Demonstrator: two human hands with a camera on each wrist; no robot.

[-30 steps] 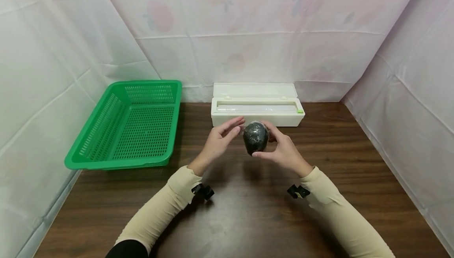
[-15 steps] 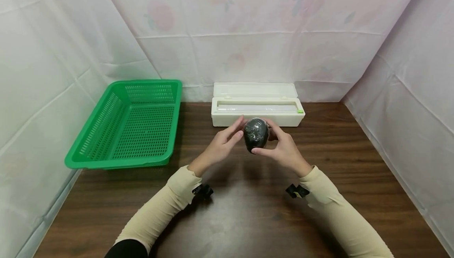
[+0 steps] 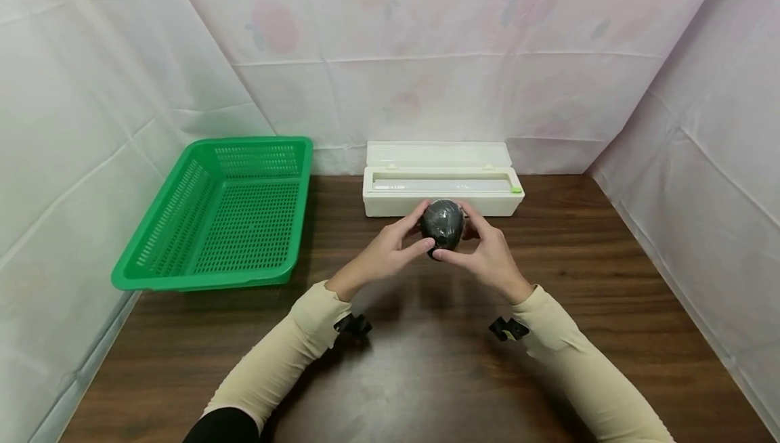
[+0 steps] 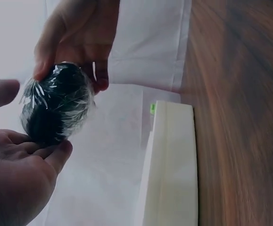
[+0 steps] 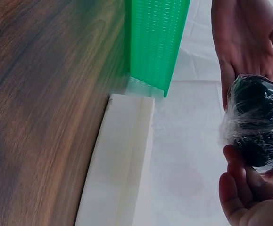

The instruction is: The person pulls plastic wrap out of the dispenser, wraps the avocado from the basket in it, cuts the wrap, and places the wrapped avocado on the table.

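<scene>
A dark, rounded thing wrapped in crinkled clear film is held up above the table, between both hands. My right hand grips its right side, thumb in front and fingers behind. On its left side my left hand holds it too, with the thumb at the lower front and fingertips along the side. In the left wrist view, the left fingers lie under the wrapped thing. The right wrist view shows the gathered film on the wrapped thing. What lies inside the film is too dark to identify.
Behind the hands stands a white cling film dispenser, lid raised, with a film roll inside and a green slider at its right end. A green slotted plastic basket sits at the left. Pale cloth walls enclose the brown wooden table.
My left hand has moved right and taken hold of the wrapped thing's left side. The thing has risen slightly and turned in my right hand.
</scene>
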